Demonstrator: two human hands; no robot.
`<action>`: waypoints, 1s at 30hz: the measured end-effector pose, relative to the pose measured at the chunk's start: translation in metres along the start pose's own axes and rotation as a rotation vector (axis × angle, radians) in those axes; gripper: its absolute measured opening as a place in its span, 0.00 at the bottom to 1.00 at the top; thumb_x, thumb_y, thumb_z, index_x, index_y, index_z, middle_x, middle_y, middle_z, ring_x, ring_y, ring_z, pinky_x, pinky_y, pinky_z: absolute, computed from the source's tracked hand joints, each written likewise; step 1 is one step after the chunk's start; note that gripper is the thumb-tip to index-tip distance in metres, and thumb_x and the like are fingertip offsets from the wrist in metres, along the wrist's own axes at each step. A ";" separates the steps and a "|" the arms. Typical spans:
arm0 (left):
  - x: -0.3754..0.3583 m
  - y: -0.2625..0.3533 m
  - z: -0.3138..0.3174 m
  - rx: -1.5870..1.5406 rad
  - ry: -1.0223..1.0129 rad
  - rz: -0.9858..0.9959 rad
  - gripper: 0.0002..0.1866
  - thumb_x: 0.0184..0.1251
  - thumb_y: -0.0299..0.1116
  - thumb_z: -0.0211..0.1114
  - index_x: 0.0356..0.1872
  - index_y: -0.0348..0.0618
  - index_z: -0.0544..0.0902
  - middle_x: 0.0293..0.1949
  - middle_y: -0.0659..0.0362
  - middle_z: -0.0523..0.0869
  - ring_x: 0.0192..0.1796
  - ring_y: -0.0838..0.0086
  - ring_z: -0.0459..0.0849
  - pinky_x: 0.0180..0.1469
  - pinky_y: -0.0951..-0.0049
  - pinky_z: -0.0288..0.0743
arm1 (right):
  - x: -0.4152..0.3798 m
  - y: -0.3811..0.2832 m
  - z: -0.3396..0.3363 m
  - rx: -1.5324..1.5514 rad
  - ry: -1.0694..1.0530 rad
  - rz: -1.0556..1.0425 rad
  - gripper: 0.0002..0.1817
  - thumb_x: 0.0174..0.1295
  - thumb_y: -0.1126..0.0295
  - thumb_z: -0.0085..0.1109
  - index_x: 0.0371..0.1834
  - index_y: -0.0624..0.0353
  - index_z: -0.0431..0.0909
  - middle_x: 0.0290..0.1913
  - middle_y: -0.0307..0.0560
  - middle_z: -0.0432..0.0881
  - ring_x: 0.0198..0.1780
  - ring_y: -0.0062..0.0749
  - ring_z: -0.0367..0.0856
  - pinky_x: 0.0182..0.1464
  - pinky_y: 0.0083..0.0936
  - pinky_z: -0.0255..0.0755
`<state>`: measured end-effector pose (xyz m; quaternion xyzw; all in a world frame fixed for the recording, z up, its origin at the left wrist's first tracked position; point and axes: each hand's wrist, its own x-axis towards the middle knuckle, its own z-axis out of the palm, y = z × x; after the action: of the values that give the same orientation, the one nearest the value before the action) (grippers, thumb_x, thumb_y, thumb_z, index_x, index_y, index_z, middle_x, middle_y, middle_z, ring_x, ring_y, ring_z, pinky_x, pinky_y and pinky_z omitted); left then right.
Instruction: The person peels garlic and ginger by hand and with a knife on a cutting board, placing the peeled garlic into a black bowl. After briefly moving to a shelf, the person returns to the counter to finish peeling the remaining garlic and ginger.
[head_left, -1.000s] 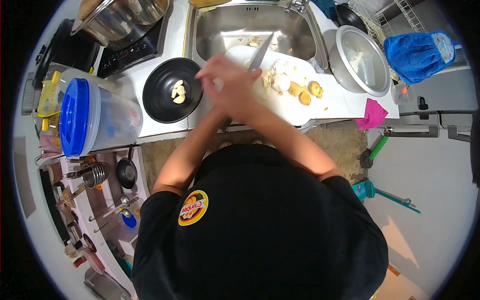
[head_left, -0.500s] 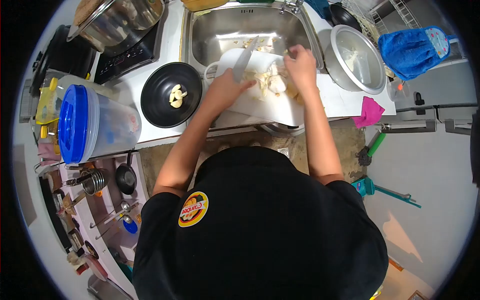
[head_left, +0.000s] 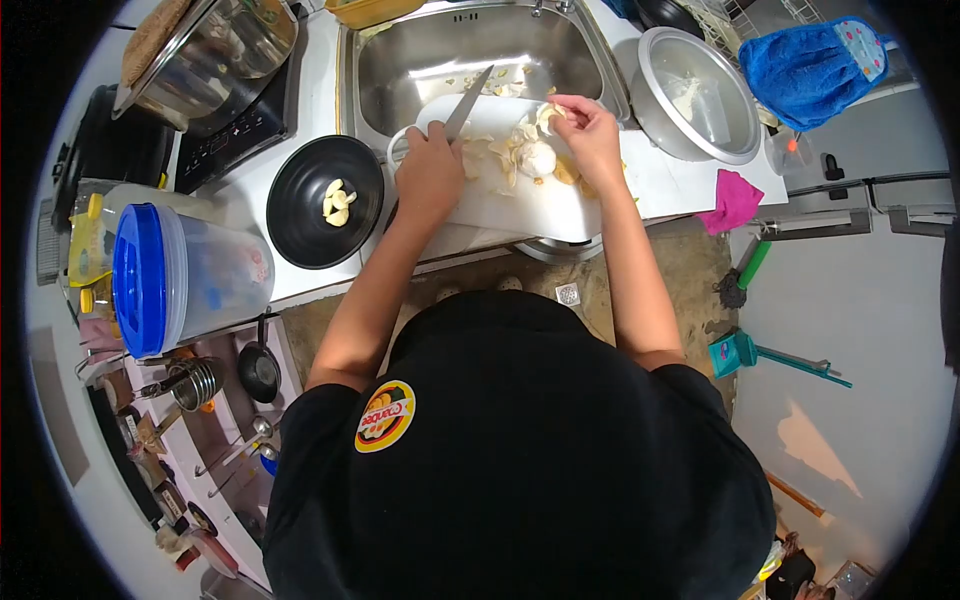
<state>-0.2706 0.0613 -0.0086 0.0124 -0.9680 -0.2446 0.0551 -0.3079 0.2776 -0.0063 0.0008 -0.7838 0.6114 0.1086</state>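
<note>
My left hand is closed round a kitchen knife, its blade slanting up over the left part of the white cutting board. Between the fingertips of my right hand is a pale piece of garlic; whether it is a clove or only skin is hard to make out. Just below it a whole garlic bulb lies on the board, with loose papery skins around it. Left of the board, a black bowl holds several peeled garlic cloves.
Behind the board is a steel sink with scraps in it. A large basin and a pink cloth are at right. To the left are a blue-lidded container, an induction cooker and a steel pot.
The view has shifted slightly. My right hand has turned, bringing the pale garlic piece between its fingertips into sight above the bulb. My left hand still grips the knife.
</note>
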 end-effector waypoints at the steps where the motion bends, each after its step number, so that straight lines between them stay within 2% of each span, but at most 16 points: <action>1: 0.000 -0.004 0.005 0.027 0.031 0.039 0.22 0.66 0.41 0.61 0.56 0.38 0.73 0.46 0.44 0.75 0.48 0.43 0.78 0.45 0.46 0.74 | -0.004 -0.009 0.000 0.091 -0.037 0.038 0.10 0.51 0.77 0.63 0.37 0.67 0.83 0.33 0.41 0.83 0.30 0.20 0.78 0.39 0.18 0.73; 5: 0.005 -0.012 0.014 0.174 0.092 0.142 0.23 0.66 0.41 0.61 0.58 0.41 0.74 0.46 0.46 0.75 0.50 0.48 0.75 0.50 0.53 0.73 | -0.016 -0.030 0.013 0.368 -0.067 0.040 0.10 0.54 0.79 0.63 0.40 0.68 0.80 0.35 0.40 0.84 0.34 0.16 0.79 0.40 0.14 0.74; 8: 0.000 0.006 -0.008 0.226 0.205 0.161 0.22 0.65 0.39 0.62 0.57 0.41 0.78 0.44 0.50 0.77 0.47 0.55 0.77 0.48 0.58 0.74 | -0.023 -0.035 0.018 0.463 -0.111 0.055 0.11 0.53 0.81 0.64 0.40 0.67 0.78 0.34 0.42 0.84 0.35 0.16 0.81 0.40 0.14 0.75; 11: 0.007 0.014 -0.021 -0.443 0.069 0.331 0.23 0.64 0.37 0.66 0.58 0.40 0.78 0.47 0.52 0.80 0.46 0.66 0.80 0.47 0.65 0.76 | -0.031 -0.040 0.027 0.580 -0.124 0.054 0.07 0.54 0.83 0.63 0.36 0.66 0.76 0.33 0.44 0.84 0.33 0.18 0.81 0.39 0.15 0.77; 14: -0.001 0.038 -0.038 -0.956 -0.327 0.117 0.23 0.61 0.36 0.70 0.57 0.40 0.80 0.45 0.54 0.85 0.42 0.77 0.83 0.43 0.74 0.77 | -0.035 -0.040 0.036 0.704 -0.142 0.082 0.06 0.55 0.83 0.61 0.34 0.66 0.75 0.33 0.45 0.84 0.33 0.20 0.82 0.35 0.17 0.76; 16: -0.002 0.037 -0.041 -0.839 -0.269 0.161 0.23 0.62 0.36 0.70 0.58 0.40 0.80 0.42 0.57 0.87 0.39 0.80 0.83 0.41 0.78 0.77 | -0.033 -0.038 0.038 0.779 -0.170 0.138 0.05 0.56 0.82 0.61 0.34 0.66 0.75 0.32 0.45 0.84 0.32 0.21 0.82 0.34 0.17 0.76; 20: -0.001 0.031 -0.039 -0.789 -0.306 0.162 0.20 0.63 0.34 0.69 0.56 0.38 0.81 0.35 0.59 0.88 0.37 0.80 0.84 0.41 0.80 0.77 | -0.035 -0.043 0.036 0.565 -0.201 0.204 0.04 0.57 0.81 0.60 0.34 0.66 0.76 0.29 0.45 0.84 0.30 0.21 0.82 0.33 0.18 0.76; 22: 0.003 0.026 -0.041 -0.876 -0.370 0.065 0.20 0.63 0.33 0.68 0.55 0.35 0.81 0.37 0.58 0.88 0.38 0.79 0.85 0.43 0.79 0.78 | -0.039 -0.046 0.038 0.453 -0.213 0.191 0.05 0.58 0.80 0.60 0.36 0.67 0.77 0.28 0.45 0.84 0.29 0.20 0.81 0.33 0.19 0.76; 25: 0.010 0.018 -0.034 -1.111 -0.387 -0.058 0.19 0.64 0.32 0.67 0.53 0.32 0.81 0.40 0.56 0.87 0.39 0.77 0.85 0.46 0.77 0.80 | -0.048 -0.065 0.042 -0.041 -0.107 -0.003 0.12 0.56 0.78 0.61 0.44 0.66 0.80 0.31 0.48 0.84 0.29 0.25 0.82 0.35 0.22 0.77; 28: 0.010 0.018 -0.035 -1.241 -0.387 -0.163 0.18 0.65 0.31 0.66 0.52 0.30 0.81 0.41 0.55 0.86 0.40 0.75 0.85 0.49 0.75 0.81 | -0.053 -0.060 0.046 -0.181 -0.071 -0.397 0.19 0.52 0.77 0.62 0.50 0.63 0.80 0.36 0.53 0.84 0.32 0.34 0.83 0.37 0.27 0.78; 29: 0.009 0.019 -0.037 -1.257 -0.391 -0.197 0.18 0.65 0.31 0.66 0.52 0.30 0.80 0.41 0.54 0.86 0.40 0.75 0.86 0.49 0.74 0.82 | -0.055 -0.061 0.044 -0.214 -0.096 -0.395 0.22 0.49 0.77 0.62 0.51 0.63 0.80 0.39 0.56 0.83 0.34 0.42 0.82 0.39 0.30 0.79; 30: 0.008 0.020 -0.037 -1.269 -0.399 -0.210 0.18 0.65 0.31 0.66 0.52 0.30 0.80 0.41 0.55 0.86 0.40 0.74 0.86 0.49 0.75 0.82 | -0.055 -0.059 0.044 -0.244 -0.086 -0.415 0.22 0.49 0.77 0.62 0.51 0.63 0.80 0.39 0.55 0.83 0.34 0.41 0.83 0.39 0.31 0.79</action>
<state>-0.2740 0.0610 0.0343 0.0262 -0.6220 -0.7676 -0.1522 -0.2542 0.2139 0.0308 0.1747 -0.8388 0.4763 0.1975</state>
